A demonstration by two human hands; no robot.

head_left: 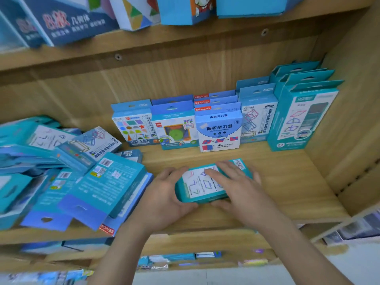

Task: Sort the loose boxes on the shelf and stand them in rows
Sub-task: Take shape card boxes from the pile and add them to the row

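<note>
A teal box (pixel 202 185) with a white panel of line shapes lies flat on the wooden shelf (pixel 287 182), near its front middle. My left hand (pixel 167 197) grips its left end, thumb curled under the front edge. My right hand (pixel 239 186) lies over its right half, fingers across the top and thumb at the front edge. A loose heap of blue and teal boxes (pixel 67 173) fills the shelf's left side. At the back stand rows of upright boxes (pixel 218 128), with taller teal boxes (pixel 300 114) at the right.
The shelf's wooden side wall (pixel 349 112) closes the right end. An upper shelf (pixel 144 40) holds large boxes overhead. Bare shelf board lies between the held box and the standing rows. Lower shelves with more packets (pixel 174 260) show below.
</note>
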